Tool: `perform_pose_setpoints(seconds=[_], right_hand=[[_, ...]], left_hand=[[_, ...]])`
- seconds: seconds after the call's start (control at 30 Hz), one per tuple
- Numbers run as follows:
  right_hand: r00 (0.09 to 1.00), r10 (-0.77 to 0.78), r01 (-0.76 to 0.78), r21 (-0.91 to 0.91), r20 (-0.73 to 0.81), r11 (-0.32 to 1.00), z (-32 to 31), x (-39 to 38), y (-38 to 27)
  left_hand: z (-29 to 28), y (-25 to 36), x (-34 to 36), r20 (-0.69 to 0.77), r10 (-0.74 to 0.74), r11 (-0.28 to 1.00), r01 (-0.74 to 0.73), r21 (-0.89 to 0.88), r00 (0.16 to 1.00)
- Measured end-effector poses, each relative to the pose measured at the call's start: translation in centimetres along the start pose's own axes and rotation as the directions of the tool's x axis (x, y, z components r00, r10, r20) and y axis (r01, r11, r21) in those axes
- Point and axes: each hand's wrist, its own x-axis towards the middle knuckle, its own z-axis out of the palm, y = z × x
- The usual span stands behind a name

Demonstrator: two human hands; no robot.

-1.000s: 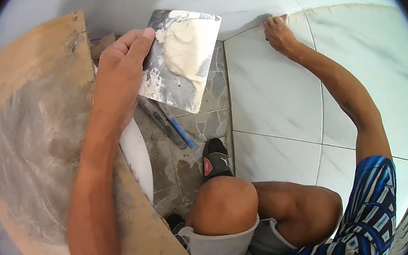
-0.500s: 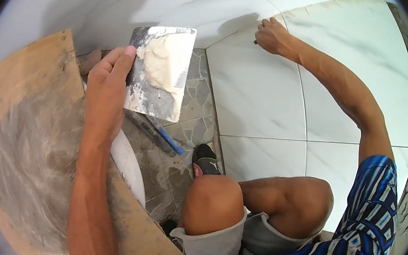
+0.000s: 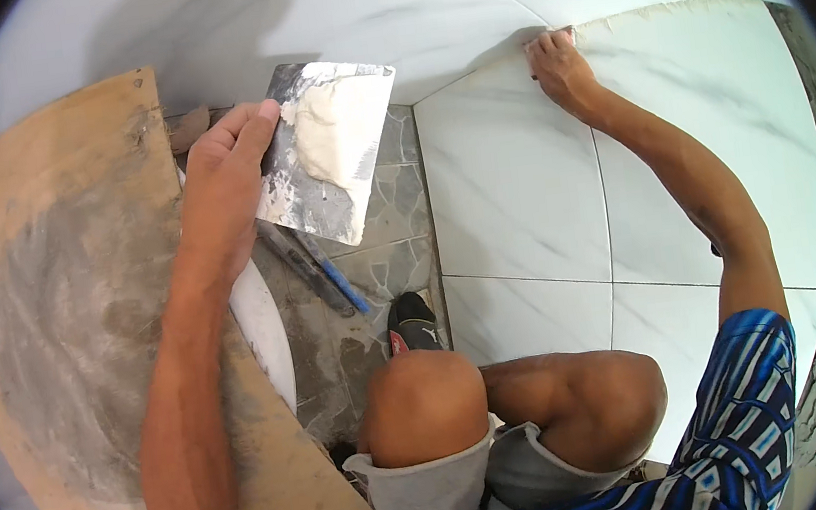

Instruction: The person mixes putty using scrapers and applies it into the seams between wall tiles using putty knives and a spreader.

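My left hand (image 3: 228,180) is closed on the left edge of a flat metal plate (image 3: 307,211), thumb on top. A thick mound of white paste (image 3: 322,136) lies on the plate, with smears around it. My right hand (image 3: 563,71) is closed at the joint where the white marbled wall tiles (image 3: 511,183) meet the upper wall (image 3: 381,16). Only a small dark bit shows beside its fingers, so I cannot make out what it holds. Along the joint to the right of that hand runs a rough pale line of paste (image 3: 672,7).
At the left stands a large stained wooden board (image 3: 64,324), with a curved white rim (image 3: 265,342) beside it. A blue-handled tool (image 3: 341,283) and a dark bar (image 3: 304,267) lie on the patterned floor tiles (image 3: 391,196). My shoe (image 3: 413,323) is by the tiled wall's base.
My right hand has shifted a little to the right along the joint. The plate with its paste stays in my left hand, nearly in place.
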Motion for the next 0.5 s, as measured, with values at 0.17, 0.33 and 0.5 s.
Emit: perform_pose_setpoints(seconds=[0.17, 0.33, 0.5], right_hand=[[0.821, -0.322, 0.163, 0.348, 0.471, 0.923, -6.8, 2.2, -1.3], [0.945, -0.218, -0.090, 0.837, 0.242, 0.540, -8.1, 1.2, -1.3], [0.908, -0.141, -0.415, 0.891, 0.394, -0.183, -15.3, -1.6, 1.0]], left_hand=[[-0.2, -0.1, -0.2, -0.025, -0.002, 1.000, 0.003, 0.016, 1.000], [-0.3, -0.4, 0.0, -0.011, 0.025, 1.000, -0.025, 0.014, 1.000], [-0.8, -1.0, 0.3, -0.050, 0.026, 0.999, -0.024, 0.035, 0.998]])
